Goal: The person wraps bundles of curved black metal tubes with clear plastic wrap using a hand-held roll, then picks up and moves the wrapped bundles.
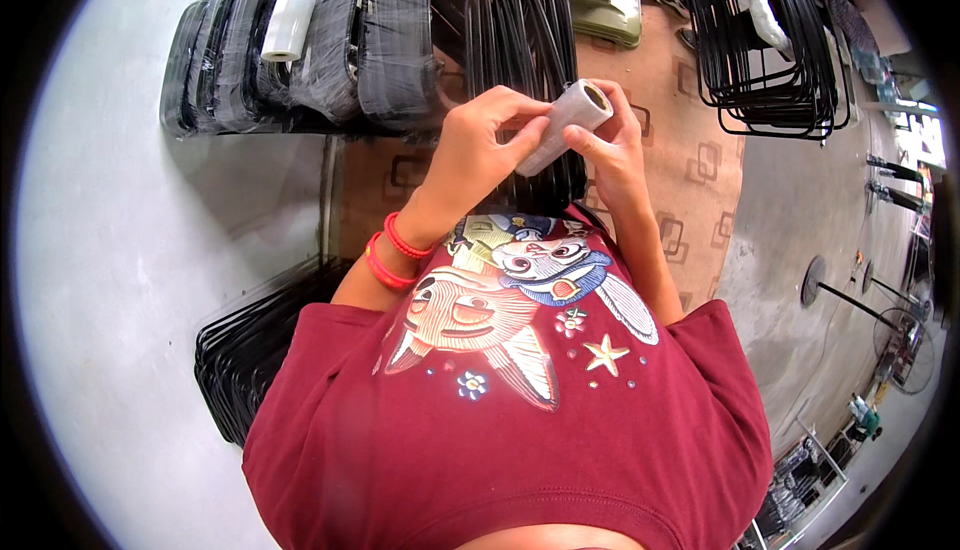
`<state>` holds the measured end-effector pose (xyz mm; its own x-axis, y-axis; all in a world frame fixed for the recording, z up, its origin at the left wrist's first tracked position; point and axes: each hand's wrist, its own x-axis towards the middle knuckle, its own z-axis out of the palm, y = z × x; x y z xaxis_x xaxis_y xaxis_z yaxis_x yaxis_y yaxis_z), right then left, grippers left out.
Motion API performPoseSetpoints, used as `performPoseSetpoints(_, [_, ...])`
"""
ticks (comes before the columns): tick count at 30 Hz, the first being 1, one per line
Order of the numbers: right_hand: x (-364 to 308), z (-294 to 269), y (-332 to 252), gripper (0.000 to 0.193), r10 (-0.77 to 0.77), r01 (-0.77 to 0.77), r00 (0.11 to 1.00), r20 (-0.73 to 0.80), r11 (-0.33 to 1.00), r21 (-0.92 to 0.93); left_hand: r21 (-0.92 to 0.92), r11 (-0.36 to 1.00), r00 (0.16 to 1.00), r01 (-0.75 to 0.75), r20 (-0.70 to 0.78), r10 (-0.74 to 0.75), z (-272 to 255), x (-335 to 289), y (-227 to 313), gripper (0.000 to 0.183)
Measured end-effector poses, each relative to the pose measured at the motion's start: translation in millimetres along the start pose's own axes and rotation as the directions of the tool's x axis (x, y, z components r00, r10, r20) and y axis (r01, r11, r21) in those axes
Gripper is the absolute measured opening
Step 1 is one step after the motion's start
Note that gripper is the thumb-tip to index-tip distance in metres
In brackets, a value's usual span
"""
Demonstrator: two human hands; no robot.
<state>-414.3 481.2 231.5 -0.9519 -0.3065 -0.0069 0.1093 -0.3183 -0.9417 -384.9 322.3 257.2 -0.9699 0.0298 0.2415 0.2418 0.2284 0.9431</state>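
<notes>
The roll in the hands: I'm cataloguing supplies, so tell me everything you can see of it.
The roll looks like pale translucent plastic film around a hollow core. It is held tilted, open end toward upper right, before black tubular frames. The left hand touches its left side; the right hand grips its right.

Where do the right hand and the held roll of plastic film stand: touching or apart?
Touching. The head view shows the right hand gripping the roll of plastic film, its thumb against the side.
</notes>
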Motion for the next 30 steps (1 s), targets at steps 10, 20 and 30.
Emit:
performPoseSetpoints(10, [1, 9, -3, 0.045, 0.093, -0.103, 0.992, 0.083, 0.986, 0.129, -0.256, 0.931, 0.956, 0.26, -0.066, -0.285, 3, -3, -31, 0.012])
performPoseSetpoints(20, [-9, 18, 30, 0.046, 0.464, -0.395, 0.885, -0.038, 0.791, 0.467, -0.231, 0.962, 0.961, 0.144, -0.2, -0.192, 24, 5, -41, 0.015])
performPoseSetpoints(30, [-13, 1, 49, 0.049, 0.527, -0.404, 0.849, 0.035, 0.605, 0.686, -0.677, 0.672, 0.871, 0.302, -0.09, -0.482, 20, 33, -34, 0.012])
